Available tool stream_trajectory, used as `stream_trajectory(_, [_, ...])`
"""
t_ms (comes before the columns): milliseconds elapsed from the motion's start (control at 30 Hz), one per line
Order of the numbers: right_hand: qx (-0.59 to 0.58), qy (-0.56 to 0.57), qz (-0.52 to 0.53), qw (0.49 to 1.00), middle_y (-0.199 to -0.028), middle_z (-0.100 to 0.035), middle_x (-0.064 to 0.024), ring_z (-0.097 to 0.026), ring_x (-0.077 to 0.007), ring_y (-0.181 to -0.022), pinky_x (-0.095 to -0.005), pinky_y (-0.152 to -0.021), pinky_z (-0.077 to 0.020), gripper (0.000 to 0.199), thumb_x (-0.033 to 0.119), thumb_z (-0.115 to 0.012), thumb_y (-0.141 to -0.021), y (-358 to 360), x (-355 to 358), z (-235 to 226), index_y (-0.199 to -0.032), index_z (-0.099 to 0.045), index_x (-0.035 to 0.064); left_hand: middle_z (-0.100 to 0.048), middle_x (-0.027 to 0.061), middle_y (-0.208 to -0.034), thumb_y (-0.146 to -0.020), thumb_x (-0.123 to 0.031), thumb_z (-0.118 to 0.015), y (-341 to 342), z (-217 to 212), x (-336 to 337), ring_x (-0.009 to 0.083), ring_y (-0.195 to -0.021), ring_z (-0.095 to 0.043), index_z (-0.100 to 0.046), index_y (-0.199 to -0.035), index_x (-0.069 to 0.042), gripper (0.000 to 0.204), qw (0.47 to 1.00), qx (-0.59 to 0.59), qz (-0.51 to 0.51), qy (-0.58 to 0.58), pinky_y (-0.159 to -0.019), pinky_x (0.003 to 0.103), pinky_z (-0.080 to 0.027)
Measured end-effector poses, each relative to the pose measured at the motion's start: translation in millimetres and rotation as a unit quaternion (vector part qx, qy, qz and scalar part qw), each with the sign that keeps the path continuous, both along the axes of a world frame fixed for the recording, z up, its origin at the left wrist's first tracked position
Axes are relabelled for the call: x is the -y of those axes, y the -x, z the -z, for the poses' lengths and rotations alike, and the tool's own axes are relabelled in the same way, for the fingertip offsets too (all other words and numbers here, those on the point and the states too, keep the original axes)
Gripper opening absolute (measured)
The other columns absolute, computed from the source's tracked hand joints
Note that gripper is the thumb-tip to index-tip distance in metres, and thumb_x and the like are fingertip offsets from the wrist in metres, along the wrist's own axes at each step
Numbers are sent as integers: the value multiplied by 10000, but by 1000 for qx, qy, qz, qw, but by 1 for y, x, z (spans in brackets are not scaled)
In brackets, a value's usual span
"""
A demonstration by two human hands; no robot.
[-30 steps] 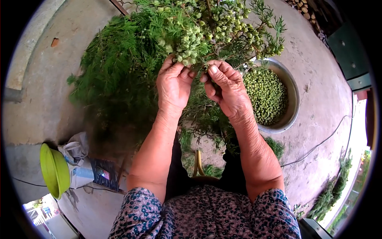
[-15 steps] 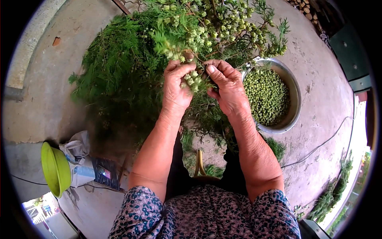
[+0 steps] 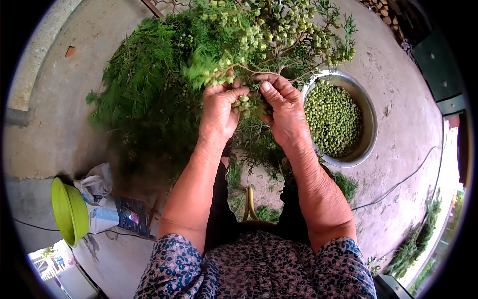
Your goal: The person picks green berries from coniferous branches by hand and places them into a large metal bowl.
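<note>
A leafy evergreen branch point(image 3: 291, 27) full of pale green cones reaches toward me from the far side. My left hand point(image 3: 220, 107) is closed on a sprig of it, with a cluster of green cones point(image 3: 242, 105) showing below the thumb. Close beside it, my right hand point(image 3: 283, 102) pinches at the same branch, thumb against forefinger; what lies between those fingertips is too small to make out. A metal basin point(image 3: 369, 124) stands just right of my right wrist, holding many small green cones point(image 3: 332, 119).
A large heap of cut green branches point(image 3: 144, 74) spreads over the concrete floor to the left. At the lower left are a lime-green plastic basin point(image 3: 69, 212) and a pale bag point(image 3: 96, 184). A thin cable point(image 3: 398, 182) crosses the floor on the right.
My left hand has shifted slightly left and down, and its fingers have moved over the sprig. The branch has swayed a little left. My right hand stays almost in place.
</note>
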State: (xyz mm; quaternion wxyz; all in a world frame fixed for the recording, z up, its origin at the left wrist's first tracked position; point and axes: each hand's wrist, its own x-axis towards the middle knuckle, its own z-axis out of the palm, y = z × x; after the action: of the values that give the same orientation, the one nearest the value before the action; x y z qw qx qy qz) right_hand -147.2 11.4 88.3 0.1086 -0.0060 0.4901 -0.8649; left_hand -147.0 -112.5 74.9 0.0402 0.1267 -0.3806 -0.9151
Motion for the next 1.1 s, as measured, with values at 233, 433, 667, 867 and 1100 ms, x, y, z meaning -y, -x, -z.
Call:
stream_trajectory(233, [-3, 14, 19, 1000, -665, -524, 8, -374, -46, -448, -187, -374, -278, 114, 48, -507, -864, 3, -3, 1, -943, -575, 3, -598, 33, -809, -729, 22, -576, 1, 5, 6, 134, -754, -549, -598, -845, -44, 135, 995, 54, 65, 47, -638, 235, -444])
stream_trajectory(433, [-3, -47, 48, 998, -657, -539, 14, -392, -39, -460, -187, -380, -292, 102, 53, -550, -841, 6, -6, 3, -918, -583, -5, -611, 47, -854, -749, -23, -595, -7, -14, 4, 135, -771, -564, -611, -897, -38, 150, 983, 68, 141, 92, -663, 245, -445])
stream_trajectory(667, [-72, -170, 78, 980, -654, -552, 20, -418, -39, -479, -185, -400, -329, 93, 47, -600, -803, 5, -6, -2, -885, -593, 4, -624, 39, -831, -728, -46, -676, -7, -11, 0, 117, -759, -571, -612, -893, -21, 179, 991, -19, 100, 92, -673, 239, -450])
stream_trajectory(867, [4, -49, 67, 997, -633, -517, 11, -410, -47, -478, -185, -410, -320, 122, 135, -535, -866, 2, -9, -8, -865, -577, 21, -606, 14, -743, -737, -30, -660, -6, -9, 0, 97, -637, -553, -617, -822, -58, 99, 991, 5, 58, 118, -547, 224, -443])
stream_trajectory(1100, [116, 208, -27, 971, -839, -577, -139, -508, -161, -613, -227, -474, -386, 258, 204, -371, -934, 15, -24, -7, -999, -486, -17, -573, -13, -739, -786, -247, -659, -6, -12, -7, 76, -631, -514, -603, -856, -87, 184, 988, 40, 19, 150, -509, 213, -423])
